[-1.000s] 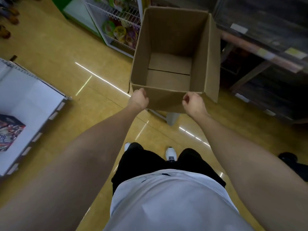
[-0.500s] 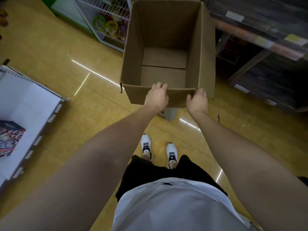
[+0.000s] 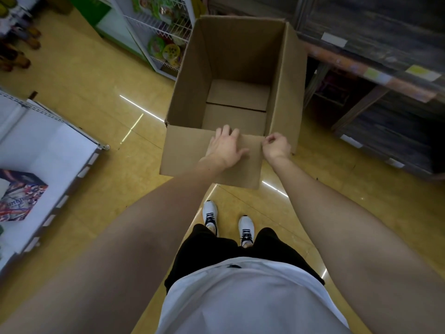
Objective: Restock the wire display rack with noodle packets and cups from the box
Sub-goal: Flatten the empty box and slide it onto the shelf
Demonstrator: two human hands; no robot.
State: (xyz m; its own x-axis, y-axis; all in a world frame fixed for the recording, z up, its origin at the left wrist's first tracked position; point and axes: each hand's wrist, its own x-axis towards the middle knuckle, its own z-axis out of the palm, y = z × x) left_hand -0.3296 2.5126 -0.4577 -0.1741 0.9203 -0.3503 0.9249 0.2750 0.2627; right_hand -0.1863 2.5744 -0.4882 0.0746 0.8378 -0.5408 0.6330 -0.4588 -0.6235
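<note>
An empty brown cardboard box (image 3: pixel 192 88) is held in front of me above the floor, its top open and its bare bottom showing. My left hand (image 3: pixel 226 148) lies flat on the near flap, fingers spread over the flap's top edge. My right hand (image 3: pixel 277 147) pinches the right end of that same flap at the box corner. The white wire display rack (image 3: pixel 154 27) stands behind the box at the upper left, with round noodle cups (image 3: pixel 171 53) on its lower shelves.
A white shelf unit (image 3: pixel 48 150) with a colourful packet (image 3: pixel 21 196) stands at the left. Dark wooden shelving (image 3: pixel 375 68) runs along the right. Below are the yellow tiled floor (image 3: pixel 79 75) and my white shoes (image 3: pixel 228 220).
The near flap has folded down toward me. My left hand went from gripping the edge to lying flat on the flap; my right hand now pinches its corner. The view shifted back.
</note>
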